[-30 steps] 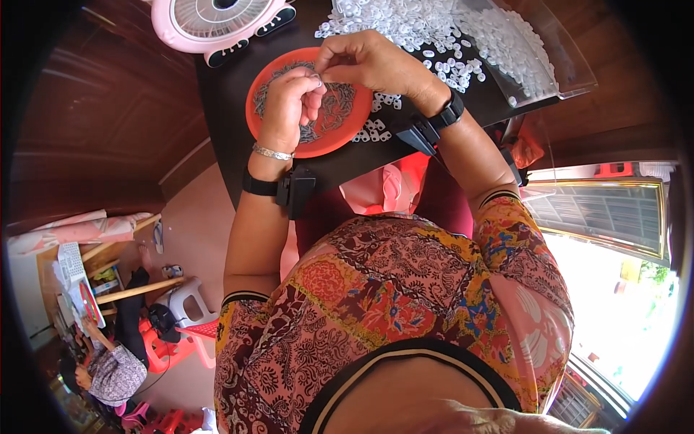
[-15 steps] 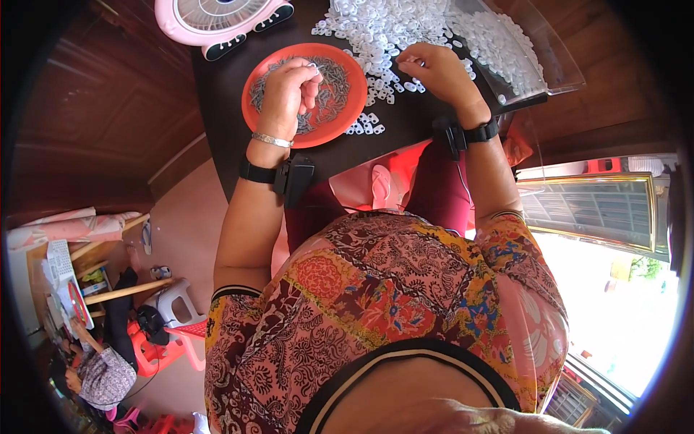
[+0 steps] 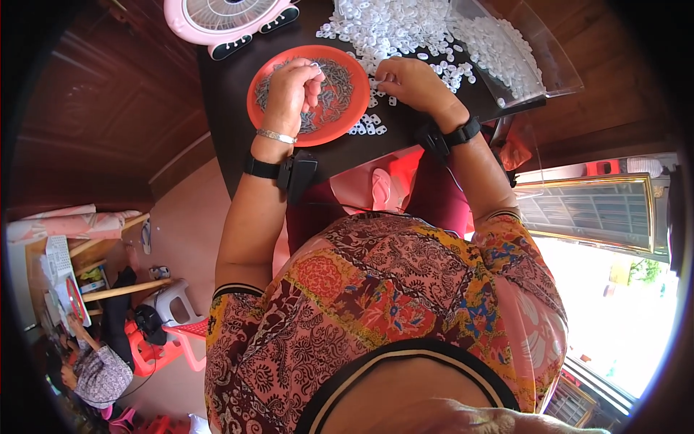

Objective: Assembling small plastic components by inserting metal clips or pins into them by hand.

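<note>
My left hand point(image 3: 290, 92) is over an orange-red plate point(image 3: 256, 108), its fingers curled. A small white plastic piece point(image 3: 316, 66) shows between the thumb and the index finger. On the plate lie many small grey screws point(image 3: 334, 101), partly hidden by that hand. To the right of the rim, my right hand point(image 3: 413, 84) has its thumb and fingers pinched together, low over the table. Something whitish is at its fingertips, too small to tell whether held or lying there. Loose white plastic pieces point(image 3: 367, 126) with holes lie beside the plate, below the right hand's fingertips.
A large heap of white pieces point(image 3: 390, 29) covers the far table, beside a clear tray point(image 3: 560, 69) holding more. A pink fan point(image 3: 230, 25) stands far left on the dark table point(image 3: 225, 123). Another person point(image 3: 105, 372) sits at lower left near red and grey stools point(image 3: 173, 307).
My right hand has moved left from beside the white heap toward the plate's right rim, its fingers still pinched. The left hand keeps nearly the same pose over the plate.
</note>
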Action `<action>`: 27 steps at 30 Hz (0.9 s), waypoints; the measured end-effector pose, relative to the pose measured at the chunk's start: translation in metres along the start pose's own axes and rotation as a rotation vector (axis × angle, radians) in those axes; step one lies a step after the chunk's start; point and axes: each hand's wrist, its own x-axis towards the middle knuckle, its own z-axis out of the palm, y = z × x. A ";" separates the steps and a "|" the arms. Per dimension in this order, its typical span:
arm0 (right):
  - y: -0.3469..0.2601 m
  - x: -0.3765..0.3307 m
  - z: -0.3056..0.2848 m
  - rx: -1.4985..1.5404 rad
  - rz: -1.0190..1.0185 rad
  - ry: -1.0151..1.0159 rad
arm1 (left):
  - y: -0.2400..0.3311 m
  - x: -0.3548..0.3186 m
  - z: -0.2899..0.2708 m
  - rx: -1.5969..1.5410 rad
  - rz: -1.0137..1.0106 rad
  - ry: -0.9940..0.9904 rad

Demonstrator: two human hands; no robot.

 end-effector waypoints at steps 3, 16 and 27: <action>-0.001 0.001 -0.001 -0.015 0.000 0.017 | 0.003 -0.002 0.002 0.017 -0.010 0.029; -0.043 0.064 -0.018 1.004 0.092 0.066 | 0.009 -0.009 -0.002 -0.116 0.101 0.133; -0.059 0.082 0.004 1.195 0.080 -0.054 | 0.017 -0.016 -0.001 -0.216 0.175 0.225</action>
